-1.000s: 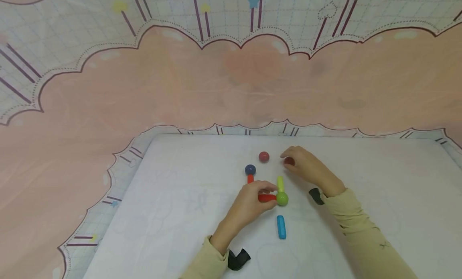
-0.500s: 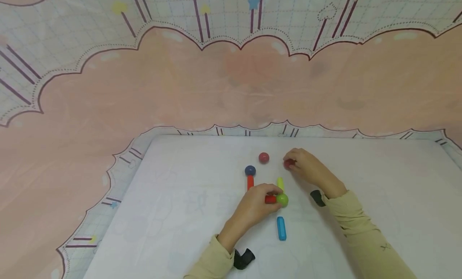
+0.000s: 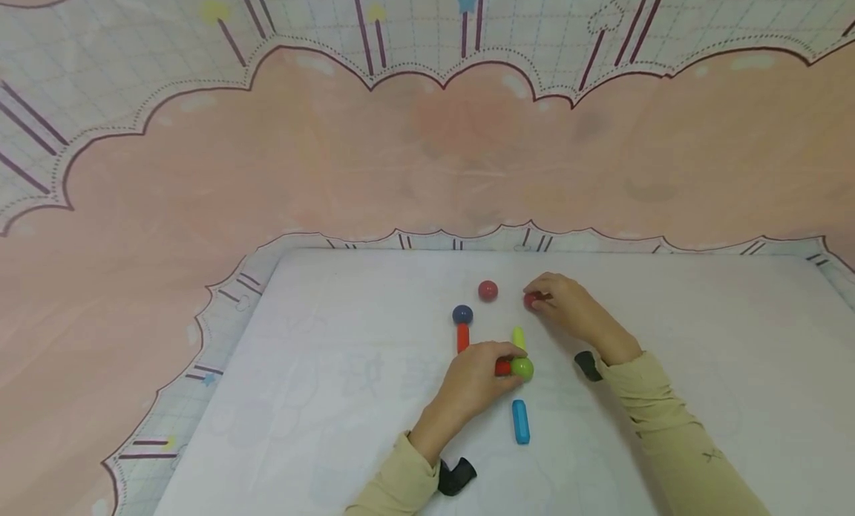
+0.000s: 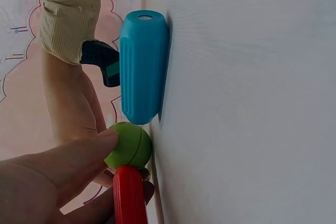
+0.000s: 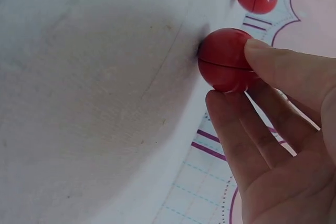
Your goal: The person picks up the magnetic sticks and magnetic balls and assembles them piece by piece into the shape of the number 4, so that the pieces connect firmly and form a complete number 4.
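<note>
My left hand [image 3: 470, 375] pinches a green ball [image 4: 128, 145] between thumb and fingers. A red ribbed stick [image 4: 129, 198] meets that ball and lies partly under the hand; whether it is joined to it I cannot tell. At the ball's far side is a yellow-green stick [image 3: 519, 338]. My right hand [image 3: 568, 308], farther back, holds a red ball [image 5: 224, 59] by thumb and fingertips, at the table surface. A second red ball [image 3: 488, 291] lies left of it. Nearer me than the green ball is a blue ribbed stick [image 3: 521, 422].
Behind my left hand, a dark blue ball [image 3: 462, 314] touches the end of another red stick [image 3: 463, 338], whose near end the hand hides. Everything lies on a white table [image 3: 320, 397]. A patterned peach cloth [image 3: 334, 159] rises beyond its back edge.
My left hand has slid right along the red stick to the green ball, covering more of the stick. My right fingers have closed on the red ball, which has shifted slightly left.
</note>
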`<state>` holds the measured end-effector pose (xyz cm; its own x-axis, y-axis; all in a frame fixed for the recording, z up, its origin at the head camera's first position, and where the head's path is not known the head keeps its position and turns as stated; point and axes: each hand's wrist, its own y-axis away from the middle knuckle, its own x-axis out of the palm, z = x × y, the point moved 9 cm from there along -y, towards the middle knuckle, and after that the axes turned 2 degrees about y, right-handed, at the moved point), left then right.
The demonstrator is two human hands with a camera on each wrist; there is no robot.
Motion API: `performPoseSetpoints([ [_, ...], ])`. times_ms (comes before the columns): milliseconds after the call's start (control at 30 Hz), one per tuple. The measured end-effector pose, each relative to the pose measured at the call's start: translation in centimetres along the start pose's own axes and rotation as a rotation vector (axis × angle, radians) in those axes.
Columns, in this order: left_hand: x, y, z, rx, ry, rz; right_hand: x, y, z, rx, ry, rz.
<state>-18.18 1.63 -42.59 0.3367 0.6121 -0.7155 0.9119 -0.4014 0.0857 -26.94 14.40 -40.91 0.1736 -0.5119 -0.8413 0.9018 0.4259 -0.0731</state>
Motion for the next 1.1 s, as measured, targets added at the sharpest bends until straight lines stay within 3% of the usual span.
performPoseSetpoints([
  [367, -0.14, -0.01, -0.04, 0.003, 0.015, -0.034, 0.0, -0.07, -0.48, 0.02, -0.043, -0.014],
  [1100, -0.03, -0.05, 0.11, 0.005, 0.038, -0.039, 0.66, -0.54, -0.21, 0.018, -0.049, 0.018],
])
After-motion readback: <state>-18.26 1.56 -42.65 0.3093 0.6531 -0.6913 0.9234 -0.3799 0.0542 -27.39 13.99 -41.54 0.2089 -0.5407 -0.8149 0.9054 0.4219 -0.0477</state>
